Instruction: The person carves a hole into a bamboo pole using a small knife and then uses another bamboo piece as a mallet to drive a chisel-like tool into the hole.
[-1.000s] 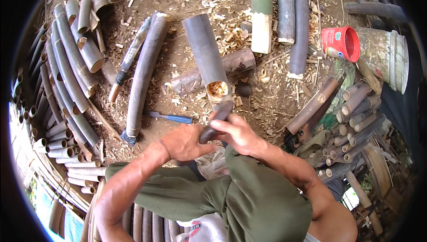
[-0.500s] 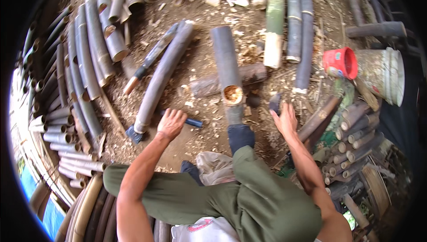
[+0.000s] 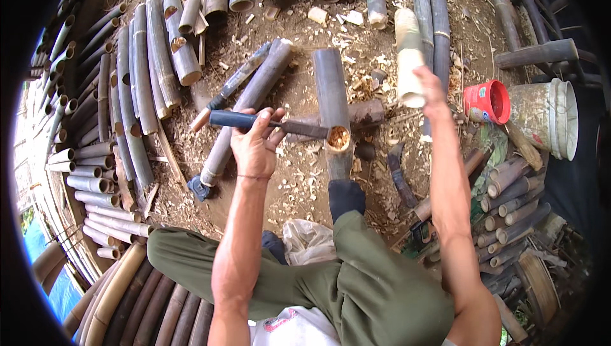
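Two bare hands are in play, and we find the left hand (image 3: 253,145) with its fingers clamped around a chisel (image 3: 304,129), close to where the blue handle gives way to the dark blade. The handle points left, the blade runs right, and its tip sits right by the round, chip-filled opening (image 3: 338,138) toward the near end of the middle bamboo tube (image 3: 331,88). We cannot tell whether blade and bamboo touch there. That tube lies across a rough log (image 3: 368,112), with a foot in a dark sock (image 3: 347,198) at its near end.

Over to the right and farther out, the right hand (image 3: 435,94) is a blur against the near part of a pale bamboo tube (image 3: 409,56); we cannot tell whether its fingers are closed on it or merely laid along its side.

Nearer to us, a dark curved piece (image 3: 400,174) lies between that foot and the right forearm (image 3: 450,187). On the left, a long tool with a wooden end (image 3: 238,77) lies beside a slanting tube (image 3: 245,107), which has a blue object (image 3: 199,188) at its near end (too small for us to name). Far right, a red bucket (image 3: 485,102) sits against a whitish bucket (image 3: 540,119).
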Demonstrator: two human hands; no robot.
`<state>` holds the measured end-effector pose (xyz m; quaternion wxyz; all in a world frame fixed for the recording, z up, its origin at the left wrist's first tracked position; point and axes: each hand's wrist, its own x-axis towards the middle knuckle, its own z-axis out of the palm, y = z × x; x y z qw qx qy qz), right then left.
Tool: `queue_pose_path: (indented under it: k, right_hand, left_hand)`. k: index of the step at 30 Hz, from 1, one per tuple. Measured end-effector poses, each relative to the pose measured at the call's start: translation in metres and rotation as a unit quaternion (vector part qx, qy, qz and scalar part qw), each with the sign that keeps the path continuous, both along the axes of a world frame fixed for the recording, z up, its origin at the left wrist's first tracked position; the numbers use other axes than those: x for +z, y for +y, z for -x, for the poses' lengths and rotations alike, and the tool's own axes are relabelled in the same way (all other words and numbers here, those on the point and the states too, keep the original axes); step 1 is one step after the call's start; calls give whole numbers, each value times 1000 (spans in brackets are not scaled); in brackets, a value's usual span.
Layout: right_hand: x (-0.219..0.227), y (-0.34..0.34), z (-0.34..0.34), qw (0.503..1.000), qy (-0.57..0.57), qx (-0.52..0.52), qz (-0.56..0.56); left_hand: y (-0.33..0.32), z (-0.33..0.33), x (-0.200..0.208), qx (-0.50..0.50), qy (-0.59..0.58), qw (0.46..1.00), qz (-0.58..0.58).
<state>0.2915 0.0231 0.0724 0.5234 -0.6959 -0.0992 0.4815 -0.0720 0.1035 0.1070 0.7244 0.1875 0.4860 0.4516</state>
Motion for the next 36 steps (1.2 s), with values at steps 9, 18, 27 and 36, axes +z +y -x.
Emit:
queue_pose_path:
  k: [9,18,27,36]
  right_hand:
    - [151,-126,51,961,-24,44,-273]
    - [260,-103,83,948,-226,184,-129]
    - [255,-44,123,785,-435,349,-269]
    - [252,-6,147,471,-714,471,-213]
  left_hand:
    - [-51,-29,-20,85,-37,995,38]
    - [-62,-53,-34,143,-69,987,17]
    - [-84,-66,-31,65,-17,994,-90]
    - [-86,-78,-56,14,84,977,-195]
